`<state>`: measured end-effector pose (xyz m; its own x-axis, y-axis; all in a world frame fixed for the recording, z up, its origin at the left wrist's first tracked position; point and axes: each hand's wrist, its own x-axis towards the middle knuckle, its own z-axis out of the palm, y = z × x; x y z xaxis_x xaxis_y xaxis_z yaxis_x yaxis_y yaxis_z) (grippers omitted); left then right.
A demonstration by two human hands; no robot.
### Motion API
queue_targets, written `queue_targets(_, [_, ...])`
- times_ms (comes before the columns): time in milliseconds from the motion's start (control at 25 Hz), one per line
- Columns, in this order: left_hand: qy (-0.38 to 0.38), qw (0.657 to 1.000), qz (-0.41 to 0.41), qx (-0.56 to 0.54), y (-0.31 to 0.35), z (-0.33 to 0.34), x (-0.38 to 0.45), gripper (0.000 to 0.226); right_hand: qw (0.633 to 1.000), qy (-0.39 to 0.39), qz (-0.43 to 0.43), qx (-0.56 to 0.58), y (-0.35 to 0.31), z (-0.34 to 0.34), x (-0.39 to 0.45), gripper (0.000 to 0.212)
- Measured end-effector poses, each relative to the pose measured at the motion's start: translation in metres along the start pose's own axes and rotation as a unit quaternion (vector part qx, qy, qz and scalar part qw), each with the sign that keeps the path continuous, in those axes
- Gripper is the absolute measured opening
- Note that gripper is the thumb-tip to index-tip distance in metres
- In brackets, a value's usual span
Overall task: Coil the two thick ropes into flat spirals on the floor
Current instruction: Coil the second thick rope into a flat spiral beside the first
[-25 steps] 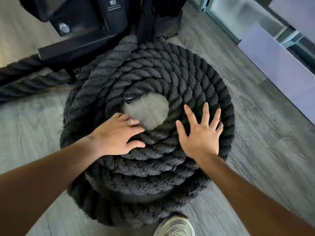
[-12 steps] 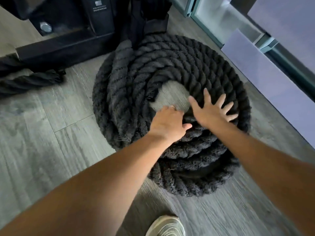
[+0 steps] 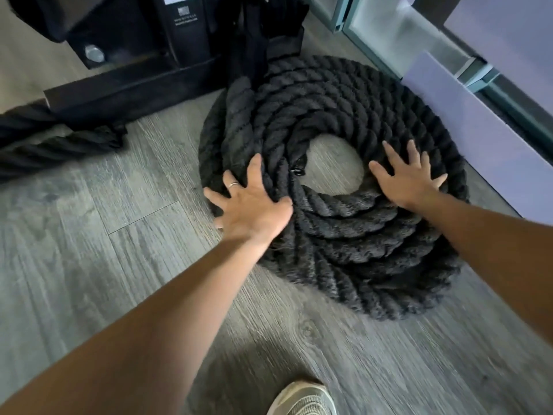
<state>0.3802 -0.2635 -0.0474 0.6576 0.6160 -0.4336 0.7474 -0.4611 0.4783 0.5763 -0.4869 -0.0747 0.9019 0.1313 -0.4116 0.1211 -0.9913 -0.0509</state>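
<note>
Since the earlier frames, my left hand [image 3: 254, 209] has shifted from the inner turns beside the centre hole out to the left rim of the coil, and my right hand [image 3: 411, 181] now lies further right of the hole; the two hands, which were nearly touching half a second ago, are well apart.

Item: thick black twisted rope coil [image 3: 344, 235], several turns wide, with at least one further layer beneath, lying on the grey wood-grain plank floor [image 3: 89, 265]. Bare floor shows through the centre hole. A taped rope end [image 3: 297, 169] sits at the hole's left edge.

Item: left hand, fingers straight and spread, palm down on the outer left turns, little finger over the floor; a ring on one finger. It grips nothing.

Item: right hand, fingers splayed flat on the turns right of the hole, pressing, holding nothing.

Item: second length of thick black rope [image 3: 45, 139], uncoiled, running off the left edge beside the black metal machine base [image 3: 134, 82].

Item: black strap [image 3: 254, 46] hanging at the coil's far edge.

Item: pale lilac panel [image 3: 478, 139] just beside the coil on the right.

Item: grey mesh shoe [image 3: 302, 398], bottom edge.

No containers visible to me.
</note>
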Motion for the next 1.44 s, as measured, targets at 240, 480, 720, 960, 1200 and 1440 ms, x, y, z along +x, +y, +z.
queue_targets(240, [-0.053, 0.998, 0.034, 0.021, 0.002, -0.002, -0.01, 0.091, 0.996, -0.026, 0.07, 0.042, -0.033, -0.02, 0.0, 0.069])
queue_targets(480, [-0.037, 0.989, 0.135, 0.051, -0.085, -0.096, 0.013, 0.065, 0.962, 0.116, -0.122, 0.216, -0.163, -0.026, -0.056, 0.043])
queue_targets(720, [0.098, 0.978, -0.003, 0.182, -0.241, -0.233, 0.057, 0.067, 0.887, 0.04, -0.433, 0.155, -0.359, -0.006, -0.135, 0.031])
queue_targets(960, [0.09, 0.97, -0.013, 0.224, -0.327, -0.264, 0.11, 0.079, 0.862, -0.1, -0.496, -0.02, -0.465, 0.053, -0.162, 0.065])
queue_targets(1200, [0.127, 0.935, -0.01, 0.33, -0.332, -0.262, 0.129, 0.051, 0.909, -0.271, -0.259, 0.182, -0.507, 0.078, -0.172, 0.04])
queue_targets(1440, [0.047, 0.94, 0.08, 0.327, -0.307, -0.211, 0.036, 0.056, 0.899, -0.278, -0.165, 0.295, -0.479, 0.088, -0.189, 0.035])
